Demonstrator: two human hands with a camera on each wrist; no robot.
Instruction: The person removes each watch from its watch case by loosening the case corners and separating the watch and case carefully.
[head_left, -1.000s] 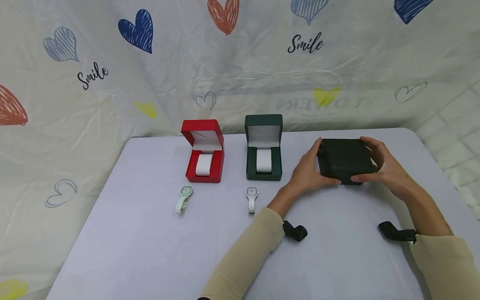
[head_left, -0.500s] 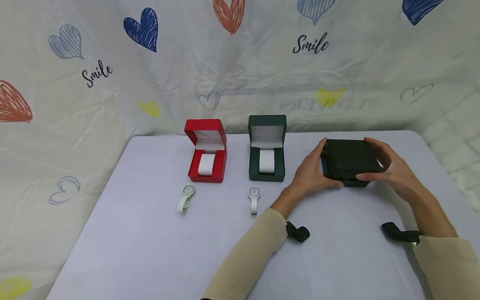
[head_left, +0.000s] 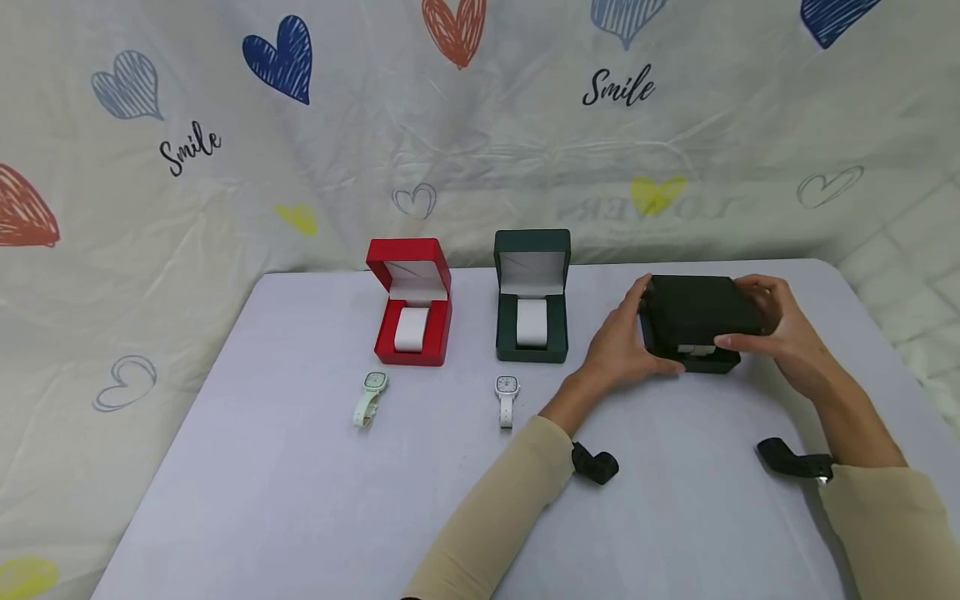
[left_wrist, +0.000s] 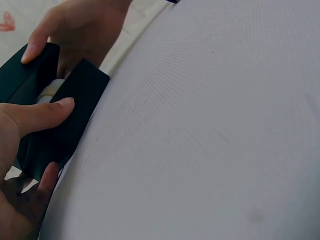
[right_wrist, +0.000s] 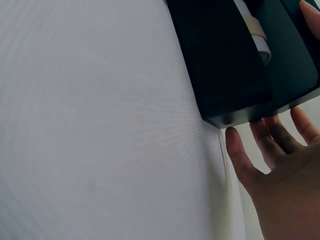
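At the right of the table stands a dark watch box (head_left: 701, 304), dark green in the wrist views, with its lid part-way up. A white item with a beige band (right_wrist: 256, 26) shows in the gap; the rest of the inside is hidden. My left hand (head_left: 618, 342) holds the box by its left side, thumb on the front of the base (left_wrist: 82, 90). On the other side my right hand (head_left: 787, 333) grips the lid, its thumb at the lid's front edge and its fingers along the right side.
Left of my hands stand an open green watch box (head_left: 559, 329) and an open red watch box (head_left: 384, 337), each with a white cushion. In front of them lie a white watch (head_left: 507, 402) and a pale green watch (head_left: 371, 398). A heart-printed sheet (head_left: 510, 150) hangs behind the table.
The lid of the dark box has lifted at the front, and a pale strip now shows beneath it. My right thumb has risen with the lid; my left hand keeps its place.
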